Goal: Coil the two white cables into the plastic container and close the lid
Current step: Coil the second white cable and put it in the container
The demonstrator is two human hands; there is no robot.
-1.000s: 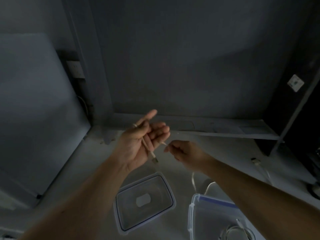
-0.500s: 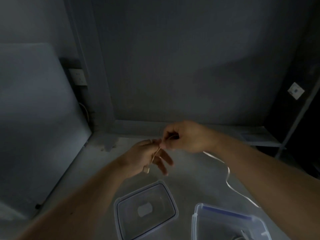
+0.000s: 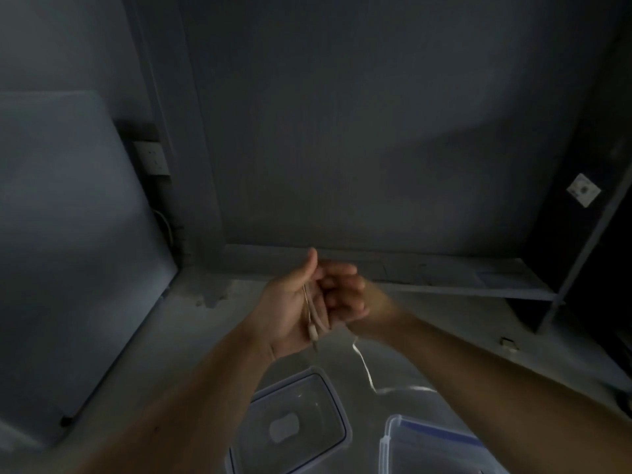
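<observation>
Left hand (image 3: 290, 311) palm up, thumb raised, strands of white cable (image 3: 313, 319) lying across it. Right hand (image 3: 345, 295) curled, blurred, at the left fingers; grip unclear. Cable tail trails down to worktop (image 3: 191, 336). Lid (image 3: 290, 425) and open container (image 3: 431, 449) below.
</observation>
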